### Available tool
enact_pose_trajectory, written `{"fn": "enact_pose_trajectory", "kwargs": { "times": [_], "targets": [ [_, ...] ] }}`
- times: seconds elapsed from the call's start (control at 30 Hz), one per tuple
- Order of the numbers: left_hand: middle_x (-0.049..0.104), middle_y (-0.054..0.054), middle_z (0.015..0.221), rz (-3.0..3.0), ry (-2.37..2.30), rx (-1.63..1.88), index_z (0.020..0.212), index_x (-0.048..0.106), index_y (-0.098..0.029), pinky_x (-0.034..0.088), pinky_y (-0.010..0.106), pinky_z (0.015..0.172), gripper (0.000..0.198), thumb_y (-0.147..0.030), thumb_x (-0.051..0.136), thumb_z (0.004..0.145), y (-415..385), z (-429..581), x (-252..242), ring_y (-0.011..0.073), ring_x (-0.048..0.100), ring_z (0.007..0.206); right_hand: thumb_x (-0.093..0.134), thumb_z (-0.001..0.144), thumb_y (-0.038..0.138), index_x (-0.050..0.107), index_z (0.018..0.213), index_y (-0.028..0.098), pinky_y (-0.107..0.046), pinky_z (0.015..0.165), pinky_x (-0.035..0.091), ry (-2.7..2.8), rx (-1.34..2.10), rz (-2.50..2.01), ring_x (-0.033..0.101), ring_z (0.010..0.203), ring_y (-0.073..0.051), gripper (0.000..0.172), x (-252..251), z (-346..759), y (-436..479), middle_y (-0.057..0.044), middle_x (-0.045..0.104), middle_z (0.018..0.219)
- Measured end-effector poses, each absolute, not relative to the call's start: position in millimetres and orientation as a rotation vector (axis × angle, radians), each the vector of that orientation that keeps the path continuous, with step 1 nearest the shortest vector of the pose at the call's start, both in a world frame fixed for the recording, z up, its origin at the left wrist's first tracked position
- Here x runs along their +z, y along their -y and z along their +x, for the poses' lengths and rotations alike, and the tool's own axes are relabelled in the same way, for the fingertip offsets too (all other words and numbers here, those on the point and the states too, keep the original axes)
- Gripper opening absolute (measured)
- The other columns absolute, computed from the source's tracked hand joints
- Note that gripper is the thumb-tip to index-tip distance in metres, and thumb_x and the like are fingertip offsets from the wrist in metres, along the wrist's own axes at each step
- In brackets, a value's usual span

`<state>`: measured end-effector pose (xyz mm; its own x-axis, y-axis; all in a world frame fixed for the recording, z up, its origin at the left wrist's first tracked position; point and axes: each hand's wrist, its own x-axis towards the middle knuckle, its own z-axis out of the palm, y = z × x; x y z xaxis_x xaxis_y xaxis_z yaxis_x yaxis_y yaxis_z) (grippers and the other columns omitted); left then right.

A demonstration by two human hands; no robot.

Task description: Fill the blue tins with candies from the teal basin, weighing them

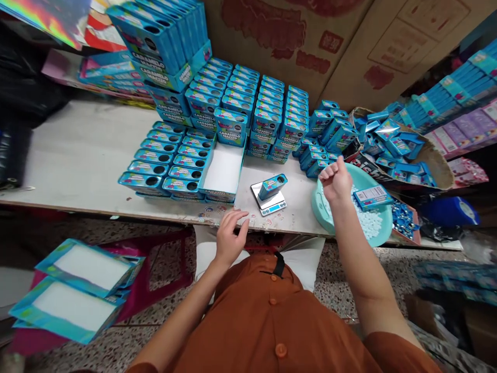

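Observation:
My left hand is at the table's front edge, fingers stretched and apart, holding nothing. Just beyond it, a small digital scale bears an upright blue candy box with a dark round window. My right hand is closed above the left part of a turquoise basin; whatever its fingers hold, if anything, is hidden. Small white candies lie in the basin, and a blue carton rests over them at the right. Left of the scale is a display tray with one box standing at its back.
Filled trays of blue boxes stand at the left and back of the table. Behind them rise large cardboard boxes. A carton of blue packs and a box of shiny wrapped pieces flank the basin. Trays lie on a magenta stool.

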<state>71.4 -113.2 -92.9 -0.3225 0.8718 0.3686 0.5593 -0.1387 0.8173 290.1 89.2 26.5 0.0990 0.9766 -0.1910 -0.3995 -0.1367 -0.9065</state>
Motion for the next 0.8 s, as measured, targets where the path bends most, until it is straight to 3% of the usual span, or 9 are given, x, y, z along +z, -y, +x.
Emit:
{"fn": "enact_pose_trajectory", "kwargs": {
  "times": [0.23,0.47,0.8],
  "targets": [
    [0.067,0.006,0.102,1.643,-1.812,1.408,0.102,0.064,-0.021,0.045,0.038,0.099,0.017,-0.026,0.053,0.09,108.3,82.1,-92.3,0.0199,0.06,0.104,0.062,0.086,0.045,0.03,0.057,0.02,-0.017,0.04,0.029,0.719,1.247,-1.211,0.029,0.042,-0.005,0.049,5.7,375.0,-66.0,0.009,0.026,0.048],
    [0.065,0.007,0.108,1.785,-1.822,1.327,0.109,0.062,-0.02,0.044,0.037,0.099,0.022,-0.028,0.055,0.089,90.7,86.7,-82.3,0.0215,0.059,0.106,0.064,0.078,0.052,0.044,0.064,0.02,-0.019,0.039,0.013,0.958,1.26,-1.447,0.025,0.041,-0.004,0.04,-17.1,401.1,-54.1,0.007,0.039,0.053],
    [0.051,0.014,0.13,1.866,-1.965,1.23,0.133,0.043,-0.018,0.044,0.039,0.099,0.054,-0.037,0.06,0.085,44.1,93.8,-66.1,0.0252,0.047,0.123,0.049,0.086,0.051,0.054,0.065,0.019,-0.026,0.061,0.032,1.622,0.783,-1.722,0.046,0.063,-0.013,0.039,-38.8,437.0,-35.5,0.002,0.052,0.062]
  ]
}}
